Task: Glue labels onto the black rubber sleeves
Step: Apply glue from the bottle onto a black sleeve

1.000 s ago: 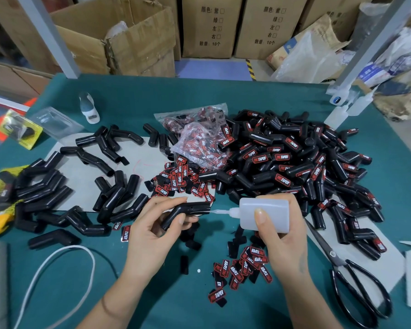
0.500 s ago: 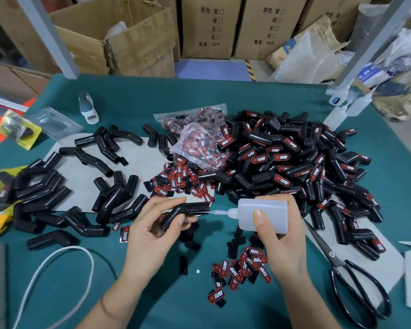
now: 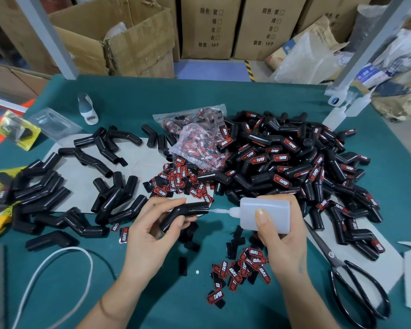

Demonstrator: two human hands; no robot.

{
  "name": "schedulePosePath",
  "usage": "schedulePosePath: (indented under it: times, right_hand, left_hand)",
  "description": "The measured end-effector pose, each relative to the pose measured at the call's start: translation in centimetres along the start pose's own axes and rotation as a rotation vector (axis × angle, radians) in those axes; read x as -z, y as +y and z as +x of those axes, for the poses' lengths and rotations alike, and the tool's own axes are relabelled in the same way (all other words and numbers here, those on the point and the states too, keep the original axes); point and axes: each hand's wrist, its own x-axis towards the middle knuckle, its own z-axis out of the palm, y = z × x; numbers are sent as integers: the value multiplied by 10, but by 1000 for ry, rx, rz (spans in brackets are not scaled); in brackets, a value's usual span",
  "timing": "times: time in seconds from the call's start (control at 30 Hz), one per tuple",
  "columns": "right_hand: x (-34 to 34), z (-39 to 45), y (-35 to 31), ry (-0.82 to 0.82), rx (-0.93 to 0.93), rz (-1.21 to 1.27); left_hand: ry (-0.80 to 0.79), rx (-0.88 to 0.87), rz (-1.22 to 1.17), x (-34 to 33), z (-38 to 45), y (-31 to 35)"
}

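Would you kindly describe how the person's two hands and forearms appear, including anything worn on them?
Both forearms are bare, with no sleeves or gloves showing. The left hand has a thin dark band round its wrist, like a hair tie or cord. The right hand shows no ring or watch, and its thumbnail is short and unpainted.

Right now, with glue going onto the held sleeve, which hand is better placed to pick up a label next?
Right, probably. The left hand grips the bent black rubber sleeve. The right hand holds the white plastic glue bottle, directly above the loose red-and-black labels.
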Motion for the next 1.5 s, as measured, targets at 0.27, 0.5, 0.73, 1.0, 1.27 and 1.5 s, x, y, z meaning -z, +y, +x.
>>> schedulePosePath:
  times: [0.27, 0.5, 0.73, 1.0, 1.27, 1.5]
  right_hand:
    - [0, 0, 2, 5, 8, -6]
    - [1, 2, 2, 8, 13, -14]
    - [0, 1, 2, 7, -1, 6]
    - [1, 1, 0, 12, 3, 0]
    - [1, 0, 0, 4, 8, -7]
    - [1, 0, 1, -10, 1, 3]
  left_hand:
    - [-6, -40, 70, 2, 0, -4]
    - [4, -49, 89, 3, 0, -6]
    - [4, -57, 73, 2, 1, -4]
    - [8, -65, 81, 2, 1, -3]
    - [3, -62, 75, 2, 1, -4]
    - [5, -75, 86, 3, 1, -6]
